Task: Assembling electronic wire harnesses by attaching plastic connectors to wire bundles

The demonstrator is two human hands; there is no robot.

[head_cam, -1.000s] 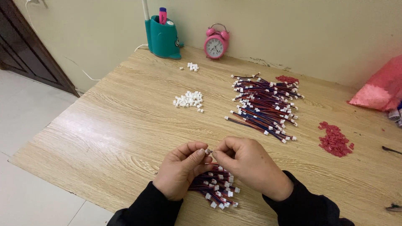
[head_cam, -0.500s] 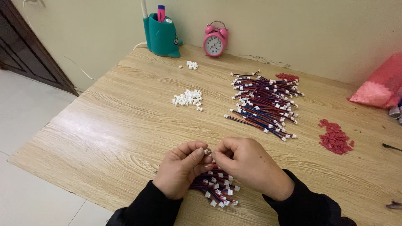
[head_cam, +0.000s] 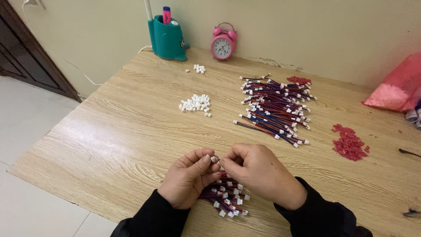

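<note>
A small white connector (head_cam: 214, 159) is pinched between the fingertips of the left hand (head_cam: 187, 177) and right hand (head_cam: 258, 172) above a bundle of wires (head_cam: 226, 196); loose white connectors (head_cam: 195, 104) are heaped farther off on the wooden table (head_cam: 118, 131)

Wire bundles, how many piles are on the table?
2. One big pile of wires lies mid-table near the clock; a smaller pile sits under the hands, partly hidden.

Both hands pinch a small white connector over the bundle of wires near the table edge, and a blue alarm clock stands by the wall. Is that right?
Not quite. The alarm clock is pink, not blue, as the head view shows. The rest holds: the left hand and right hand pinch a small white connector over the bundle of wires near the table edge.
</note>
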